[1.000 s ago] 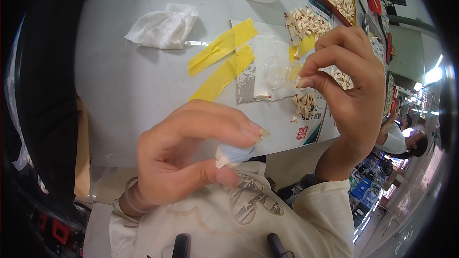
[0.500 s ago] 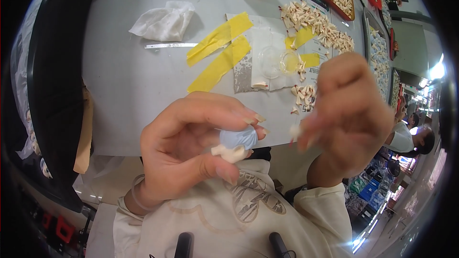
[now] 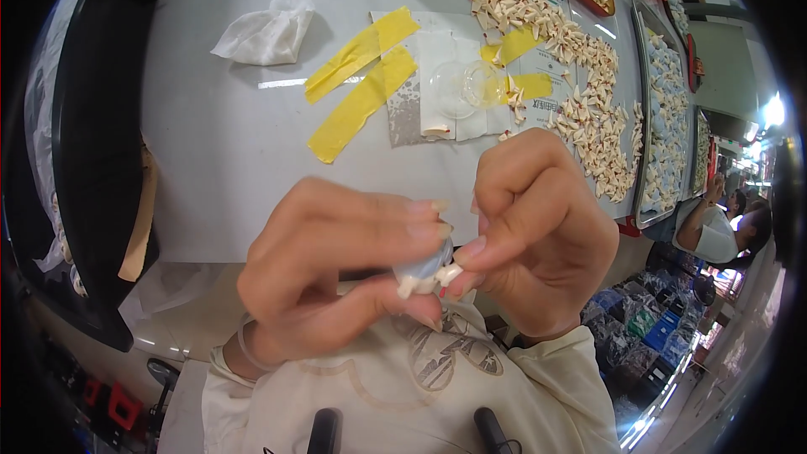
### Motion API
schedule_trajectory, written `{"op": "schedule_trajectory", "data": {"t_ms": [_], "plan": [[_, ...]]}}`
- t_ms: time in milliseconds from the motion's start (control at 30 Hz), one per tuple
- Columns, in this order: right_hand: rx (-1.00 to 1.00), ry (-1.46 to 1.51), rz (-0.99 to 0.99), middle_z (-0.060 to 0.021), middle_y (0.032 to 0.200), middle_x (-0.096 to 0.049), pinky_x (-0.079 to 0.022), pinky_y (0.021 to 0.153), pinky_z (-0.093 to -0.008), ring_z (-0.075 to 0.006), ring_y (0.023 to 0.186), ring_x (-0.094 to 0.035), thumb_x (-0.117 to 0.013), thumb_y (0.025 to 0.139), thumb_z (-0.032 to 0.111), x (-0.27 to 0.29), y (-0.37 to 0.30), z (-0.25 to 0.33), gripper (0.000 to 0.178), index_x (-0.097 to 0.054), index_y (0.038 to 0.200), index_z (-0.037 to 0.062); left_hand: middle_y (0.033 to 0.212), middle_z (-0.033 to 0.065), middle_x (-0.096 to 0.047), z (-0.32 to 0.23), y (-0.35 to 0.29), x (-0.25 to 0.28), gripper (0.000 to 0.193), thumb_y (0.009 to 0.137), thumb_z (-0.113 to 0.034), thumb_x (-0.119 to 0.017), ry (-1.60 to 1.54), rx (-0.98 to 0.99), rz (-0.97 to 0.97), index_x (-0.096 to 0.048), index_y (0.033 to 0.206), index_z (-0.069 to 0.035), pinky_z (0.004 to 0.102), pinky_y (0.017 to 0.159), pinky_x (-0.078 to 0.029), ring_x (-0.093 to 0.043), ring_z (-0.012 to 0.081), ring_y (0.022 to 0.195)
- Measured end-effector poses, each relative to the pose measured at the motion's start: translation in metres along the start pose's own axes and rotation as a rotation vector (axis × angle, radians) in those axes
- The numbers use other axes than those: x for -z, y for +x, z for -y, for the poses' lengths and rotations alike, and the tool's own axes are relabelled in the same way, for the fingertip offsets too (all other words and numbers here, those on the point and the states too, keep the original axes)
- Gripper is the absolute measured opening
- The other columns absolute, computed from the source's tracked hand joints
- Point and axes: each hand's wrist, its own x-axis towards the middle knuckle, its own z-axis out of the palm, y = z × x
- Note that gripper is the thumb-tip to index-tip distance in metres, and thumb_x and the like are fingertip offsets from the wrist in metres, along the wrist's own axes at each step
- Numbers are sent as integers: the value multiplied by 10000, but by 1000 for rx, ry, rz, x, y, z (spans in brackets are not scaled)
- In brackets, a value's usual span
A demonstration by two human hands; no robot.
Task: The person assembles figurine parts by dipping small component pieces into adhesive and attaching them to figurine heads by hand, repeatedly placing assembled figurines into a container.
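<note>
Fingers of the left hand (image 3: 294, 273), motion-blurred, pinch a small blue-and-cream object (image 3: 427, 267). Right hand (image 3: 546, 231): thumb and index closed on a red-tipped cream piece (image 3: 451, 274) at the object's right side; contact between the two unclear. Both hands lie on the wearer's side of the speckled grey board (image 3: 405, 118) on the counter (image 3: 227, 151). Yellow tape strips (image 3: 366, 102) overlap the board's left edge; white cloth (image 3: 267, 34) farther left; loose cream pieces (image 3: 603, 147) to its right.

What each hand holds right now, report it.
Left hand: closed on a small blue-and-cream piece.
Right hand: closed on a tiny red-tipped cream piece.
</note>
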Motion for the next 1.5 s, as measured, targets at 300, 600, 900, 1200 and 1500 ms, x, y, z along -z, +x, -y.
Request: {"op": "schedule_trajectory", "data": {"t_ms": [300,600,900,1200,1500], "plan": [[101,-138,59,-23,727,-532,-358,604,-288,-166,673,-454,-791,558,45,7,-1,3,283,-529,651,98,1077,255,-514,-5,2,-12,389,764,134,-599,139,-320,108,-477,1132,167,335,647,-545,-622,280,781],[48,-76,61,-35,730,-527,-369,612,-285,-165,687,-471,-789,603,76,12,4,-2,238,-561,669,94,1064,250,-522,-1,8,-9,325,742,108,-649,225,-314,65,-545,1048,146,336,641,-553,-628,254,771],[35,-548,-249,-59,858,-599,-414,709,-231,-140,782,-540,-631,701,-67,90,43,-39,153,-636,844,-14,984,138,-544,11,7,17,497,718,-371,-746,285,-49,-111,-541,1003,-20,295,633,-525,-619,231,764],[-3,-847,13,-85,853,-605,-457,712,-294,-214,792,-586,-600,711,-46,90,76,-53,152,-618,860,-24,1056,164,-537,9,11,20,458,683,-117,-787,-78,81,-89,-567,1053,41,307,878,-469,-572,238,998],[62,-862,32,-88,813,-574,-435,688,-292,-230,772,-549,-619,706,-38,100,76,-60,109,-604,812,-17,1004,140,-540,16,17,14,542,753,-435,-715,-13,74,-164,-504,1031,-20,244,561,-504,-605,183,693]]}}
